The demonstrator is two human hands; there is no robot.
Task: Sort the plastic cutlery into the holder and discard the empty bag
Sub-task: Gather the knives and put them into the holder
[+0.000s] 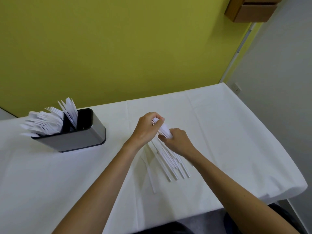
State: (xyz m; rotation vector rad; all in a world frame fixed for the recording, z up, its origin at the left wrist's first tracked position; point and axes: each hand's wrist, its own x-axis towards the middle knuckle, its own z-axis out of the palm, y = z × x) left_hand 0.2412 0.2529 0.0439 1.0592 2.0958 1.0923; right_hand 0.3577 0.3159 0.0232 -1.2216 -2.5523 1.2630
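- Far left on the white surface point(219, 132): grey holder point(81, 137), upright, well apart from both hands.
- Packed in its left end: white plastic cutlery point(45, 124), leaning out leftward; flat blade-like pieces point(70, 110) standing in the next compartment.
- Behind it all: yellow-green wall point(135, 48); cardboard box point(253, 12) high at top right.
- Centre of the surface: bundle of white cutlery point(164, 130), heads up in the hands, handles point(172, 164) fanning down toward the near edge.
- Just left of the fan: one loose piece point(151, 176), flat on the surface.
- Left hand point(145, 129): fingers curled over the top of the bundle, pinching the heads.
- Right hand point(177, 142): fingers wrapped round the bundle just below, clamped tight.
- Can't tell whether the handle tips touch the surface.
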